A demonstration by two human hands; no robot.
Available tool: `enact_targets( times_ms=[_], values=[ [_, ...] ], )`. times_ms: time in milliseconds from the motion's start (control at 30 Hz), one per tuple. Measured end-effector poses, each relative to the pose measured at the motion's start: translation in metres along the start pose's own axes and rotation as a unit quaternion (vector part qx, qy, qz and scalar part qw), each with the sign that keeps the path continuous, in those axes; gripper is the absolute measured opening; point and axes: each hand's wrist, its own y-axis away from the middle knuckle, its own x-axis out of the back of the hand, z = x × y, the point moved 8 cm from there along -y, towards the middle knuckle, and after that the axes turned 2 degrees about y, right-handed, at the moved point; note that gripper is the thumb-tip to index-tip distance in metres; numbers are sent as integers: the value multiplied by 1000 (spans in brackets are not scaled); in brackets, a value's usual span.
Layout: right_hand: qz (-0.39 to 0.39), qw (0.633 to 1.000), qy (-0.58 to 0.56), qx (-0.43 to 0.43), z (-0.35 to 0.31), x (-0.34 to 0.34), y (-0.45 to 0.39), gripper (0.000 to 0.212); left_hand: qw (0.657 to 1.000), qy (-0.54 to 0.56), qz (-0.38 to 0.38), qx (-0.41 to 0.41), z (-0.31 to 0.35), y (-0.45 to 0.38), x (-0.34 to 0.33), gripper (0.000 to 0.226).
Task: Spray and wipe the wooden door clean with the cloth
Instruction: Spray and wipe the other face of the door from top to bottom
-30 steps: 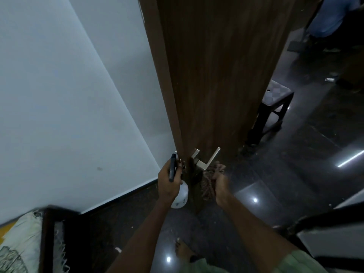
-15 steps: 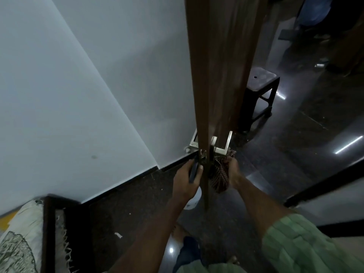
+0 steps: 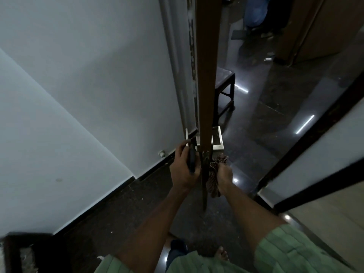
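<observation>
Hands straddle the door edge: left hand grips the spray bottle, right hand clutches the cloth. Door swinging could pinch fingers.

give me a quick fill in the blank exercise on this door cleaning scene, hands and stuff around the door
1. The door is seen edge-on, with one hand on each ____ of it.
2. The right hand grips a bunched ____ just below the metal handle.
3. The left hand grips a dark ____ head.
4. Beyond the door, a dark ____ stands on the glossy floor.

Missing words: side; cloth; sprayer; stool
</observation>
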Motion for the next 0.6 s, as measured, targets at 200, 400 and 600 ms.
enact_targets(
  times_ms=[200, 400, 600],
  values=[
    [117, 973, -183, -80, 12, 37, 16, 54, 994, 64, -54, 69, 6, -8, -47, 17],
    [183, 916, -346, -84, 10, 56, 12, 28, 985, 124, -100, 62, 33, -10, -90, 11],
    [268, 862, -422, -82, 0, 76, -5, 19, 962, 125, -238, 38, 48, -33, -139, 22]
  ],
)
